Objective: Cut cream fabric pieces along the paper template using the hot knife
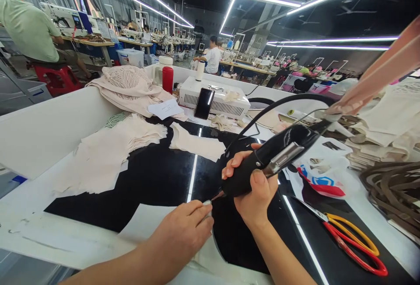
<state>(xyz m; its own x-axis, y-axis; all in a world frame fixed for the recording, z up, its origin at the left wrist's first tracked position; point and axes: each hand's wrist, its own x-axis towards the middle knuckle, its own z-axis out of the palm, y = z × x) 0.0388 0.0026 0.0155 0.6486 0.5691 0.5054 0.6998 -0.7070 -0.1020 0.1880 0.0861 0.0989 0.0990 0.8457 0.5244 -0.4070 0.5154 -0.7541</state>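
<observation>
My right hand (254,189) is wrapped round a black corded hot knife (243,173) with a metal lever along its side. Its short coppery tip points down and left, close to the fingertips of my left hand (183,228). Those fingers are pinched together on a small pale piece (208,203), too covered to name. Under and beside my left hand lie a white sheet (147,217) and pale fabric (210,254), partly hidden by my wrist. The black cord (285,99) arches up and over from the tool's side.
Pale cut fabric pieces (105,156) are stacked at left, with another piece (197,143) mid-table. Scissors (348,237) with red and orange handles lie right, near brown straps (390,189). A phone (204,102) leans on a white vented box (216,97). Co-workers sit beyond the low partition.
</observation>
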